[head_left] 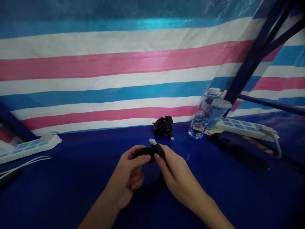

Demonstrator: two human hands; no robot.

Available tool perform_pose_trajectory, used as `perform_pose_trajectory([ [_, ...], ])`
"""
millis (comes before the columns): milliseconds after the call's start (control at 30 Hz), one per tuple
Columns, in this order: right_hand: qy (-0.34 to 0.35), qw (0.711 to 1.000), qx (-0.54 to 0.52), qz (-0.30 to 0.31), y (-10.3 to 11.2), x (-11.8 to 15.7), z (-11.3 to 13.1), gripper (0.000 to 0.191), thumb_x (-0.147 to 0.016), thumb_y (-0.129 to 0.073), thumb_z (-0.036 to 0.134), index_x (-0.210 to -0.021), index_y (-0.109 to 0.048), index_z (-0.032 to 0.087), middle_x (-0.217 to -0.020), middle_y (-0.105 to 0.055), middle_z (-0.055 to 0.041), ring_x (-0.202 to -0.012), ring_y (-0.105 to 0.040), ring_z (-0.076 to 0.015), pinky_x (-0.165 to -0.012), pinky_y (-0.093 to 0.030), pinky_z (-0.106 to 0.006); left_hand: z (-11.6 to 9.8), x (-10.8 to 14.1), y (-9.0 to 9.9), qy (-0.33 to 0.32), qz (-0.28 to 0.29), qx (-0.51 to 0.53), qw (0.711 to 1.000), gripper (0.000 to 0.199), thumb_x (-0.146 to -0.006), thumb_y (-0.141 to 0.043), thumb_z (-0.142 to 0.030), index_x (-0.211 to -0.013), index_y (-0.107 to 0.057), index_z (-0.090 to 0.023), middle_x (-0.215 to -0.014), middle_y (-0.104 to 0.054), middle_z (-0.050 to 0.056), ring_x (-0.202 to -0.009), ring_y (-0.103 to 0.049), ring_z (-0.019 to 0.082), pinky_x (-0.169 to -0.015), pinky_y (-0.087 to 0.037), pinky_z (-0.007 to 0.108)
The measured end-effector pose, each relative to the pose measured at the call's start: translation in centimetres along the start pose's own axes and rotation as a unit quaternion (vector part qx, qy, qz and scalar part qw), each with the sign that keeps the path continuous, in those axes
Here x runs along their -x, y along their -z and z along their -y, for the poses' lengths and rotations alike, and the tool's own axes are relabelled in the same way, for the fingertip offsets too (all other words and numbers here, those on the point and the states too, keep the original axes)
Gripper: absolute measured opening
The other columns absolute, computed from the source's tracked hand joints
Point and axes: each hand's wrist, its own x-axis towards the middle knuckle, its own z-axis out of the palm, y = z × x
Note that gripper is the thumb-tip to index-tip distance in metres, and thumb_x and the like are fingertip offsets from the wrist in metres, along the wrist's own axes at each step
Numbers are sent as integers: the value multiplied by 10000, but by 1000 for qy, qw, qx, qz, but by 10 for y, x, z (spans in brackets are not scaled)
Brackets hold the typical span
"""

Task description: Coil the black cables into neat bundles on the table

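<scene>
Between my two hands, above the blue table, is a black cable [144,151] bent into a loop. A light-coloured plug tip [152,142] sticks up at its upper end. My left hand [132,168] pinches the curved part of the cable between thumb and fingers. My right hand [172,168] grips the black plug body, with its thumb pressed against it. The lower part of the loop is dark and hard to make out. Behind my hands, near the table's back edge, lies a second coiled black cable [163,125] with light connector ends.
A clear water bottle [201,116] stands at the back right beside a lidded cup [218,114]. Behind them is a white power strip [247,128], with a long black object [238,152] in front. Another power strip [30,146] and white cables [26,164] lie at left.
</scene>
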Motion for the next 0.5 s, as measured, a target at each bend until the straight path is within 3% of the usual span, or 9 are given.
perform_pose_trajectory([
  [100, -60, 986, -139, -77, 7, -5, -7, 202, -898, -459, 351, -1008, -544, 203, -863, -625, -42, -811, -588, -165, -728, -454, -292, -6, 0, 2, -55, -39, 78, 995, 206, -631, -701, -174, -650, -496, -188, -372, -181, -131, -304, -107, 13, -283, -167, 141],
  [200, -150, 953, -237, -112, 7, -5, -13, 217, -890, -466, 401, -962, -480, 196, -656, -562, 27, -499, -538, -99, -497, -415, -230, -9, 3, 2, -84, -36, 112, 989, 296, -607, -717, -165, -580, -424, -197, -366, -161, -126, -299, -106, 17, -278, -171, 148],
  [267, -172, 955, -232, -71, 7, -5, -13, 231, -889, -465, 410, -988, -473, 201, -596, -506, 59, -363, -435, -62, -387, -332, -207, -6, 4, 1, -28, 25, 84, 996, 225, -617, -730, -217, -691, -518, -207, -354, -162, -136, -290, -86, 17, -271, -148, 146],
  [333, -151, 966, -207, -26, 11, -6, -9, 275, -885, -473, 410, -1084, -481, 220, -569, -455, 74, -330, -384, -50, -347, -295, -195, -3, 3, 0, 7, 57, 58, 997, 212, -653, -720, -261, -761, -545, -213, -354, -161, -140, -292, -69, 14, -274, -137, 142],
  [433, -103, 979, -166, 63, 24, -12, 3, 378, -888, -469, 411, -1241, -450, 276, -567, -441, 67, -365, -431, -67, -371, -341, -197, -3, -3, 4, 4, 29, 52, 998, 218, -712, -684, -281, -677, -484, -202, -376, -162, -131, -315, -62, 13, -287, -135, 139],
  [500, -89, 977, -140, 131, 34, -17, 11, 371, -891, -470, 396, -1244, -476, 283, -590, -483, 46, -431, -500, -93, -418, -397, -214, -6, -7, 8, 7, 31, 38, 999, 197, -728, -669, -286, -695, -495, -199, -379, -157, -131, -321, -51, 14, -290, -128, 142],
])
